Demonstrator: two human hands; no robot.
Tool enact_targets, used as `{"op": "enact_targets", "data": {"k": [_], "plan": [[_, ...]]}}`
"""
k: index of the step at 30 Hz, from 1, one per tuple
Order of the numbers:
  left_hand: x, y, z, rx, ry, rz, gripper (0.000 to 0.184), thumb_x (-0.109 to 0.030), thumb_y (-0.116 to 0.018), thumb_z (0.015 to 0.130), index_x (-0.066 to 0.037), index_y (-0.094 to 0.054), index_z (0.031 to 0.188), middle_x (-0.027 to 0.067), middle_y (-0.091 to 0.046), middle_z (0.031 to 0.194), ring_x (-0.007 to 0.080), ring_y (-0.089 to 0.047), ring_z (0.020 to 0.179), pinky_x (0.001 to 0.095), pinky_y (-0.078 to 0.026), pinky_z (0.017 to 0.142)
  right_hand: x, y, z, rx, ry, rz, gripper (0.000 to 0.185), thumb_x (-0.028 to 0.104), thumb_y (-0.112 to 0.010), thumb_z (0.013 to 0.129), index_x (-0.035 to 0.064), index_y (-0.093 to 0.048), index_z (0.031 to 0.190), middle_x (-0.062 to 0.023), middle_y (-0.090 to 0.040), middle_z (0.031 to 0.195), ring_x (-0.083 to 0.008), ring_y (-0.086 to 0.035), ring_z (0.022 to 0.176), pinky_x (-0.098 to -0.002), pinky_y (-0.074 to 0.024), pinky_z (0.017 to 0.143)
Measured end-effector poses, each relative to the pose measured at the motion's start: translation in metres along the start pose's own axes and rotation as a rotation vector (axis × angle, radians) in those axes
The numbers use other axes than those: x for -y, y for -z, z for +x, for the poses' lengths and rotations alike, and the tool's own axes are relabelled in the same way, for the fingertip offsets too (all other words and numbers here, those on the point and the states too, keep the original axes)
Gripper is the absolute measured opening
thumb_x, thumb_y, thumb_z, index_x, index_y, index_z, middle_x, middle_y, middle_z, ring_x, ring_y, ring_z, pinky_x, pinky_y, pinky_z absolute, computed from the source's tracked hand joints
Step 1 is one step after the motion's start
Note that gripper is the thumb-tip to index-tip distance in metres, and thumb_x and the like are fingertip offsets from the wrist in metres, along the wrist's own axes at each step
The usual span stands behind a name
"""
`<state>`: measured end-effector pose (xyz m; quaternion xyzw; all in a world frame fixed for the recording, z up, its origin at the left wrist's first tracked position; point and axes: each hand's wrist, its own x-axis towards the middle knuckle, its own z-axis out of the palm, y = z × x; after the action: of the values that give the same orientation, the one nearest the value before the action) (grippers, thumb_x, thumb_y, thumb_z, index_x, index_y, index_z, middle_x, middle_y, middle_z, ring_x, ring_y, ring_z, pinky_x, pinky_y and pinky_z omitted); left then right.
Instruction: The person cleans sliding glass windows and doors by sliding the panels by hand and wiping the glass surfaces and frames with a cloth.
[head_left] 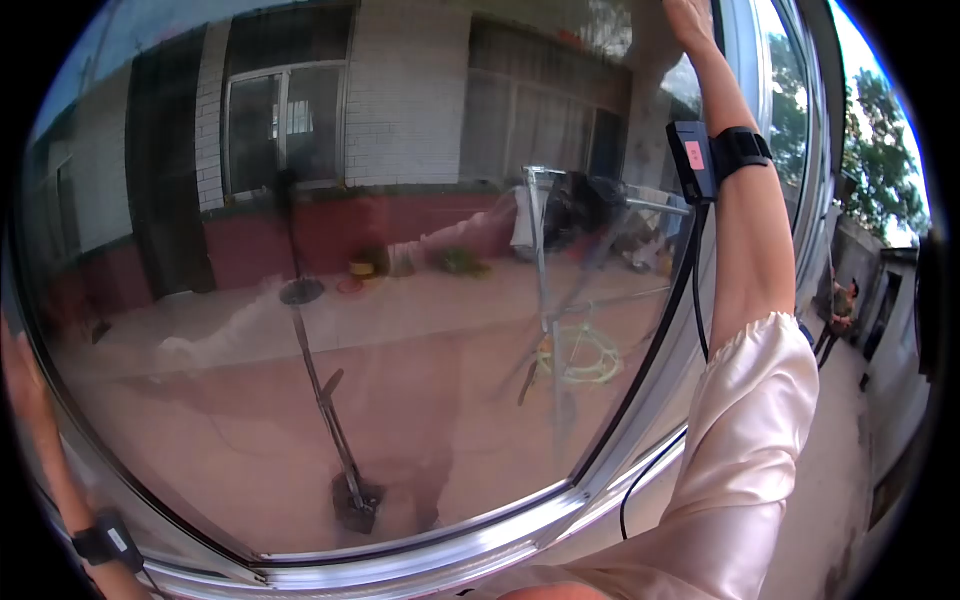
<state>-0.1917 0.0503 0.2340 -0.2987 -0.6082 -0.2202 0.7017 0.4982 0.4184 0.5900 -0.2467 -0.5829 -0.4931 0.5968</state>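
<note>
Left hand: yours (22, 375) is at the left edge of the frame, partly cut off by the picture's border; the fingers point upward, but they are too blurred for me to tell whether they are spread or pressed together, or whether they touch.
Left band: you wear a black strap with a small box (118, 545) on the forearm, low beside the frame's lower left corner.
Pole: it (322, 400) shows in the glass, tilted, its foot near the bottom edge.
Pane: the big glass (480, 430) fills the middle before you, between your arms, reflecting a yard and a brick wall; its silvery frame (420, 574) curves along the bottom edge.
Hose: a pale green coil (585, 355) shows toward the lower right corner of the pane.
Right hand: yours (688, 20) is raised at the pane's upper right; the top is cut off, so I cannot tell the fingers' state.
Right band: your black box (692, 160) has a pink label and a cable (697, 285).
Sleeve: yours, shiny cream (750, 420).
Far right: another person (845, 305) near a wall.
</note>
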Motion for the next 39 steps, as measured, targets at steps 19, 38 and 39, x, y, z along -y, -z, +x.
{"op": "enact_targets", "data": {"k": [19,38,39], "plan": [[-0.056,0.041,0.022,0.005,0.102,0.145,0.049,-0.027,-0.025,0.099,-0.001,-0.028,0.141,0.0125,-0.035,0.143,0.0263,-0.037,0.13,0.0424,-0.031,0.101,0.1,0.169,-0.471,0.574,0.053,0.224,0.048,0.039,-0.059,0.077,0.0131,-0.055,0.118,-0.0179,-0.03,0.141,-0.0449,-0.017,0.133,-0.0641,-0.012,0.103],[-0.055,0.05,0.016,0.017,0.066,0.203,0.049,-0.025,-0.028,0.098,-0.001,-0.028,0.141,0.014,-0.033,0.144,0.0267,-0.036,0.131,0.041,-0.031,0.1,-0.035,0.03,-0.008,0.182,-0.092,0.056,0.064,0.041,-0.042,0.088,0.0093,-0.029,0.142,-0.0176,-0.023,0.147,-0.0357,-0.017,0.137,-0.0403,-0.0148,0.111],[-0.052,0.05,0.015,0.021,0.065,0.21,0.049,-0.025,-0.028,0.098,-0.001,-0.028,0.141,0.014,-0.033,0.144,0.0267,-0.036,0.131,0.041,-0.031,0.1,-0.042,0.025,0.001,0.176,-0.155,0.003,0.067,0.047,-0.043,0.088,0.0095,-0.03,0.141,-0.0177,-0.024,0.147,-0.0356,-0.017,0.137,-0.0403,-0.0149,0.111]]}}
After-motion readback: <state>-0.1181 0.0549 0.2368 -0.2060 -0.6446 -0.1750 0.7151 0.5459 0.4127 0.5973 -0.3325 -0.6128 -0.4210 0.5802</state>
